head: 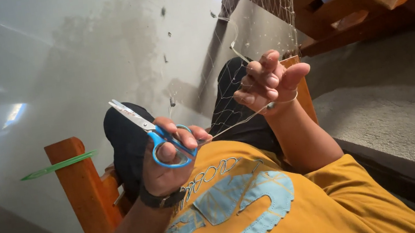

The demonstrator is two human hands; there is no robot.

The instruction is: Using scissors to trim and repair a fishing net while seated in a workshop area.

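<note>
Yellow shirt (265, 201) fills the near edge, below both hands. Left hand (167, 159) grips blue-handled scissors (158, 135), fingers through the loops, blades nearly closed and pointing up-left, away from the line. Right hand (268, 82), up-right of the scissors, pinches a thin line (236, 123) with curled fingers, holding it taut toward the scissors. Fishing net (257, 9) hangs above the right hand. Keep the line taut; open the blades only at the line.

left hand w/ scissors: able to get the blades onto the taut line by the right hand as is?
Probably yes. The left hand holds the blue-handled scissors, and the taut line runs from it to the right hand with nothing between. The blades point away, so they would need turning.
</note>
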